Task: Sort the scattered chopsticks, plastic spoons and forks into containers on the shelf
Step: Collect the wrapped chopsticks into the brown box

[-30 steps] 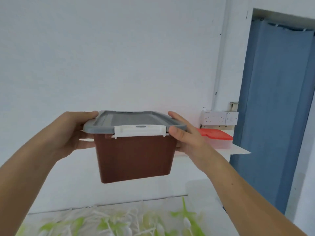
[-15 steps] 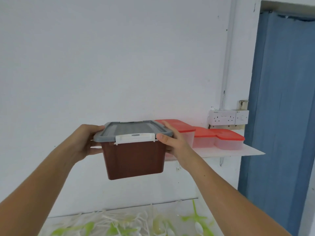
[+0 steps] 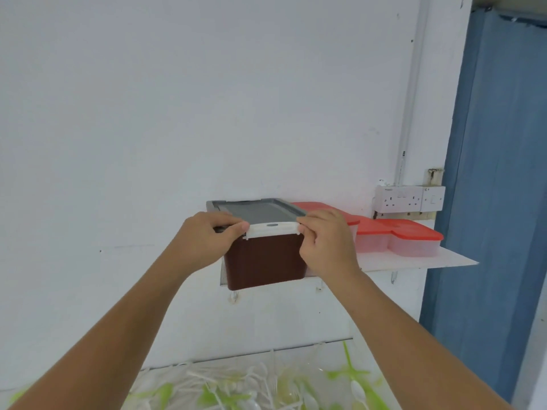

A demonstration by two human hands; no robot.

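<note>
Holding lidded brown box [image 3: 263, 261] — contents hidden.

Two bare arms in shot. The left forearm [image 3: 118, 335] sits at seven o'clock and the right forearm [image 3: 408, 335] at five o'clock, both uncovered right to the frame edge. The left hand [image 3: 204, 241] and right hand [image 3: 325, 244] are bare-skinned as well.

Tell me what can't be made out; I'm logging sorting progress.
Head view:
Contents of the brown plastic box with grey lid: opaque, lid on.
Kinds in the pile of white plastic cutlery: blurred, cut by bottom edge.
Contents of the clear plastic tubs with red lids: frosted walls.
</note>
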